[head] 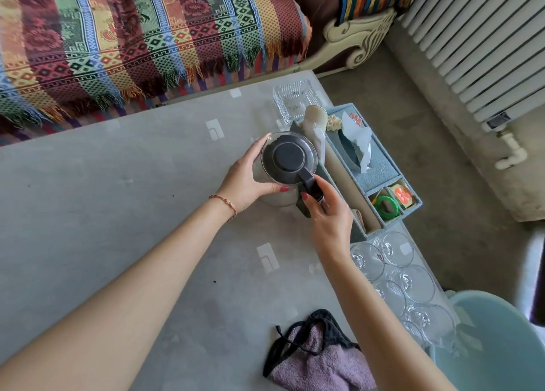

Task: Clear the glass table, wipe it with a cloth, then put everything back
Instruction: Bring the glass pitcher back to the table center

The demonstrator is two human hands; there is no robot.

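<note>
Nearest item: crumpled lilac terry cloth w/ black knit edging and loop (317, 358), lying on glass table top (118, 213) at 6 o'clock, free of both hands.

Clear glass tumblers, approx. six, grouped upside down or on their sides (cannot tell which) (404, 290), at 4 o'clock along table's right edge; one touches the organiser's near end.

Pale blue plastic tub (495, 346), 5 o'clock, off the table, just beside the tumblers.

Clear glass kettle w/ dark grey round lid and dark handle (287, 166), centre of view, base on or just above the glass; cannot tell which.
- Left hand (250, 181): fingers spread and curved round kettle body at its 9 o'clock side, thumb in front. Braided cord bracelet on wrist (224, 203).
- Right hand (330, 213): closed round the kettle handle at 5 o'clock.

Blue-grey fabric-covered desk organiser w/ tissue slot and small compartments (380, 169), 3 o'clock of kettle, touching or just beside it. Holds white tissue, cream cylinder, green ring, orange-and-white piece.

Clear cut-glass rectangular dish (292, 98), 12 o'clock, at table's far corner.

Striped woven throw w/ fringe (132, 36), 11 o'clock, over sofa.

White ribbed radiator (477, 36), 2 o'clock.
</note>
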